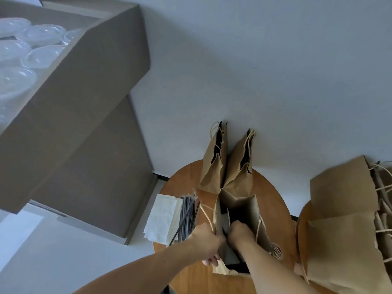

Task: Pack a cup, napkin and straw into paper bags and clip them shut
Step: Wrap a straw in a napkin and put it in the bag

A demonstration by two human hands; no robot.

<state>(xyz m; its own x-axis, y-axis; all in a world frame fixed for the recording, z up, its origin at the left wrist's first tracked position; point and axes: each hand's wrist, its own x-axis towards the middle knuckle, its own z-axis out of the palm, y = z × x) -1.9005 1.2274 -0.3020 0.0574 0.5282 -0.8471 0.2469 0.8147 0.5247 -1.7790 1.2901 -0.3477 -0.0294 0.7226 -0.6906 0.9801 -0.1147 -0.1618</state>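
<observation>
An open brown paper bag stands on the round wooden table in front of me. My left hand grips the bag's left rim next to its twine handle. My right hand is closed inside the bag's mouth; what it holds is hidden. White napkins lie stacked to the left of the bag, with black straws beside them. Clear plastic cups fill the cardboard box at upper left. No clip is visible.
Two more paper bags stand behind the open one against the white wall. A pile of flat paper bags lies on a second table at right. Large cardboard boxes are stacked at left.
</observation>
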